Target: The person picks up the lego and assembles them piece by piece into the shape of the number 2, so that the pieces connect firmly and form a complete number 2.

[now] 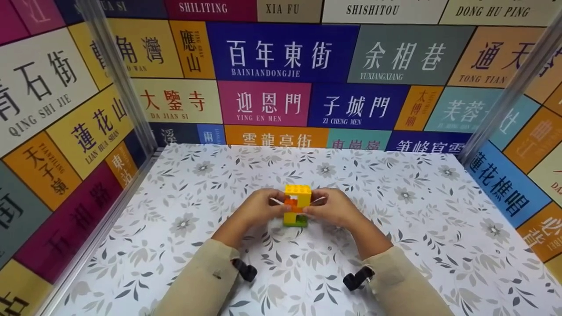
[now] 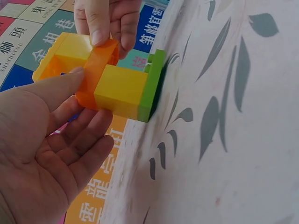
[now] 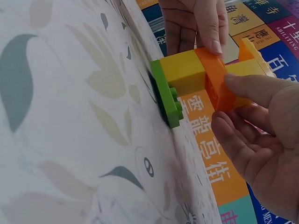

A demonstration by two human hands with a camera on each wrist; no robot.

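Observation:
A small stack of toy building bricks stands on the table in front of me. At its bottom is a green brick point(image 2: 152, 88), with a yellow brick point(image 2: 122, 89) on one part of it and studs showing beside that. An orange brick point(image 2: 96, 67) lies across above, and another yellow brick point(image 3: 245, 70) joins it to a studded yellow top point(image 1: 298, 189). My left hand point(image 1: 264, 204) pinches the orange brick at one end between thumb and fingers. From the other side, my right hand point(image 1: 334, 205) grips the same orange brick, its thumb on the front face.
White cloth with grey leaves and flowers covers the table point(image 1: 184, 263). Upright panels point(image 1: 281, 52) with coloured street-name signs enclose the back and both sides, with clear corner strips point(image 1: 505, 94). A black strap point(image 1: 244, 269) shows at the left sleeve, another point(image 1: 359, 278) at the right.

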